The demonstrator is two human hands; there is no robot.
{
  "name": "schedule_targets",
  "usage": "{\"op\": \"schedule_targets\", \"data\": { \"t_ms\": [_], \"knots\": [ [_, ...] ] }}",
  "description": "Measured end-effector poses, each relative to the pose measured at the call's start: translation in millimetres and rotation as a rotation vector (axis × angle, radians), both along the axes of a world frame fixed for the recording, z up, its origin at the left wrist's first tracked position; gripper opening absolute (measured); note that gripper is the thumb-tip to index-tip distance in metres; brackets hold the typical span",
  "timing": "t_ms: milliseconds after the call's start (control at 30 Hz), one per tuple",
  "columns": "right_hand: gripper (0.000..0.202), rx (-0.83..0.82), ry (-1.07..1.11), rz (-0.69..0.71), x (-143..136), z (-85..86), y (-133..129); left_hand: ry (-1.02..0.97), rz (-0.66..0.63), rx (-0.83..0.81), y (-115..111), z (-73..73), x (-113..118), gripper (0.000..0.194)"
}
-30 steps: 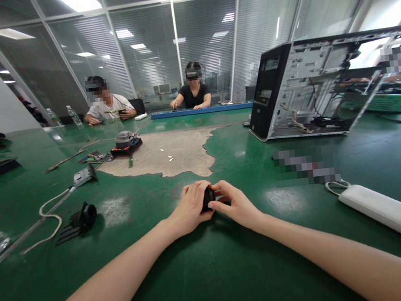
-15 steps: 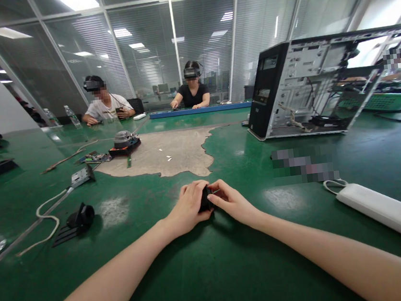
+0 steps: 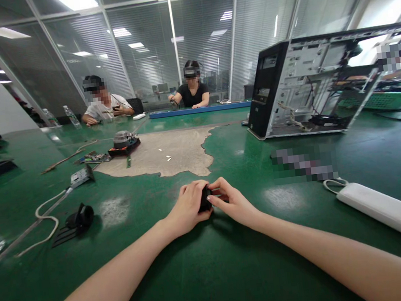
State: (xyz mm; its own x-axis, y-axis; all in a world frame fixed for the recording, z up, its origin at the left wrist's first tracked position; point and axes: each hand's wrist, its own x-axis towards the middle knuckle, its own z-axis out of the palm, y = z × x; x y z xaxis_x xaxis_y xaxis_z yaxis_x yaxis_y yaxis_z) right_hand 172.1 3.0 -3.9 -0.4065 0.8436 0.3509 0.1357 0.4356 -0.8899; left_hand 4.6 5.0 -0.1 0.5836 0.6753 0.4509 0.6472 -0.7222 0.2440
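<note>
On the near side of the left hand (image 3: 188, 205) and the right hand (image 3: 236, 204), the green tabletop (image 3: 189, 277) gives open room to draw back, while ahead of them a level lane crosses the flat beige patch (image 3: 178, 146), strewn with small white scraps (image 3: 168, 158), as far as a low blue bar (image 3: 199, 110). Well out to the left hand's left, a black plastic piece (image 3: 80, 220) and a white cord (image 3: 49, 217) obstruct a low sweep; to the right hand's right lies a white power strip (image 3: 381, 209), and ahead-right a tall computer case (image 3: 270, 94) blocks the way.
</note>
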Motion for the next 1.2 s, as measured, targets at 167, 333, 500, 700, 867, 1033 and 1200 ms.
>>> {"op": "schedule_targets", "data": {
  "t_ms": [167, 333, 500, 700, 867, 1033, 1200],
  "knots": [
    [0.018, 0.166, -0.072, -0.064, 0.7, -0.5, -2.4, 0.004, -0.001, -0.006, 0.3, -0.2, -0.2, 0.06],
    [0.028, 0.146, -0.078, -0.067, 0.7, 1.0, -3.0, 0.0, -0.001, -0.015, 0.3, 0.6, 0.0, 0.059],
    [0.027, 0.125, -0.106, -0.057, 0.5, 2.6, -2.7, -0.004, -0.004, -0.018, 0.6, 0.3, 0.0, 0.059],
    [0.014, 0.206, -0.093, -0.098, 1.1, 2.6, -2.8, 0.004, -0.005, -0.004, 0.0, 0.5, -0.3, 0.058],
    [0.017, 0.183, -0.069, -0.11, 0.1, 1.0, -1.5, 0.005, -0.005, 0.001, 0.0, 0.9, 0.1, 0.058],
    [0.027, 0.045, -0.061, -0.065, -0.4, 0.8, -0.9, 0.008, -0.003, 0.0, 0.6, -0.2, -0.3, 0.058],
    [0.025, 0.044, -0.115, -0.034, 0.8, 1.9, -2.7, -0.008, 0.006, -0.014, 0.4, 0.2, -1.2, 0.058]
  ]
}}
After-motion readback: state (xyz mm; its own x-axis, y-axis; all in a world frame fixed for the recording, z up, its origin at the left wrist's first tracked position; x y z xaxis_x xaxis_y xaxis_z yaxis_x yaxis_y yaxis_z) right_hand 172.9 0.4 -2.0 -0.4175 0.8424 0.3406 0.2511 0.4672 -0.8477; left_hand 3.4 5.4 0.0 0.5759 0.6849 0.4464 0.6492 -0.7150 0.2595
